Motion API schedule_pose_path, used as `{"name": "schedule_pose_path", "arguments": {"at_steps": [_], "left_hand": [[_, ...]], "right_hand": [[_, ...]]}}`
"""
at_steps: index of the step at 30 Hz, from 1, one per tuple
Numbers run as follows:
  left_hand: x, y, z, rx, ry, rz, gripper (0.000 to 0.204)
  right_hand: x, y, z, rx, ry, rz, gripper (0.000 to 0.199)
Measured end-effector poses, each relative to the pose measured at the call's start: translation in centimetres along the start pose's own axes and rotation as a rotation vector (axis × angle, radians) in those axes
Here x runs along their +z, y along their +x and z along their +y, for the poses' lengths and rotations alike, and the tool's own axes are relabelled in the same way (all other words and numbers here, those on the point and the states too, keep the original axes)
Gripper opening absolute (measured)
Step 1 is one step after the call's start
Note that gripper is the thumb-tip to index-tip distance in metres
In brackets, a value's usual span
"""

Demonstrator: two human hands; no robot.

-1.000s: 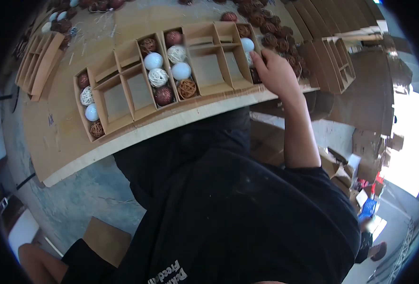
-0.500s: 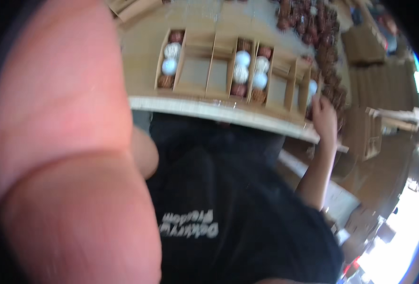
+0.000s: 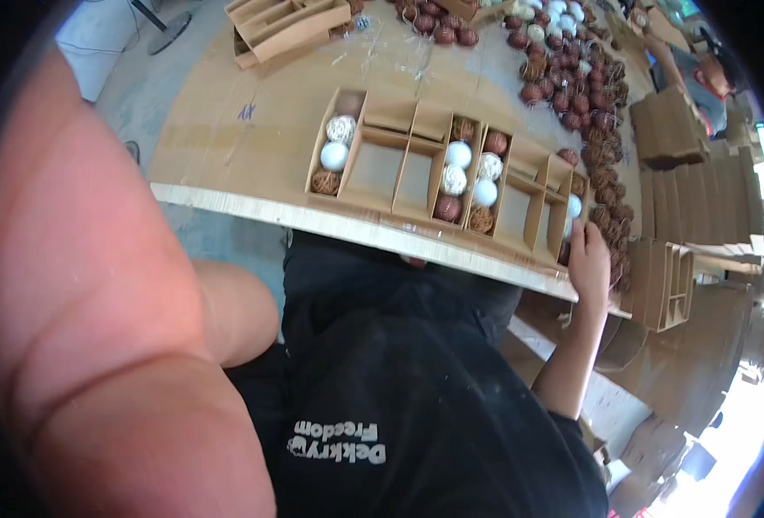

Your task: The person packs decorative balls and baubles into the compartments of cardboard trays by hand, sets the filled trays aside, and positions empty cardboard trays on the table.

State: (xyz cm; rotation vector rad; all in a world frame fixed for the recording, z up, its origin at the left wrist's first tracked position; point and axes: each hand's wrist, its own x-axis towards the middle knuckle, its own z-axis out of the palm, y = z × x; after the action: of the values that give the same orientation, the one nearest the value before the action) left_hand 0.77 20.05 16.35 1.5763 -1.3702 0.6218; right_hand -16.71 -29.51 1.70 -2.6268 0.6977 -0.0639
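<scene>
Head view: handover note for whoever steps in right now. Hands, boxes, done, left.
Left hand: not visible; a bare arm blocks the picture's left side.
Right hand: at the rightmost brown cardboard divider box, fingers by a white ball; grip unclear.
Done: left box and middle box hold balls in their side columns.
Left: the wide compartments stand empty; loose brown wicker balls lie on the table.

Open tabletop [image 3: 226, 147] left of divider trays [image 3: 416, 164]; loose balls [image 3: 589, 95] crowding rt.

Divided cardboard trays [image 3: 416, 164] lie on the table [image 3: 226, 147], balls [image 3: 458, 155] in them, loose balls [image 3: 563, 78] behind.
</scene>
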Motion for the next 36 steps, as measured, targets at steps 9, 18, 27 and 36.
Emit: {"name": "schedule_pose_path", "arguments": {"at_steps": [9,18,27,36], "left_hand": [[2.8,1.2,1.5,-0.033,-0.205,-0.039,0.045],[13.1,-11.0,-4.0,-1.191,0.006,0.036,0.040],[16.5,-14.1,-5.1,-1.125,-0.161,0.183,0.062],[19.3,-14.9,-7.0,-1.205,-0.838,0.415,0.065]], "right_hand": [[-0.3,1.4,2.3,0.014,0.064,0.150,0.037],[-4.8,0.5,2.8,0.001,0.107,0.253,0.030],[0.2,0.6,-9.0,-0.042,0.580,-0.059,0.030],[5.8,0.9,-11.5,-0.207,0.543,-0.098,0.051]]}}
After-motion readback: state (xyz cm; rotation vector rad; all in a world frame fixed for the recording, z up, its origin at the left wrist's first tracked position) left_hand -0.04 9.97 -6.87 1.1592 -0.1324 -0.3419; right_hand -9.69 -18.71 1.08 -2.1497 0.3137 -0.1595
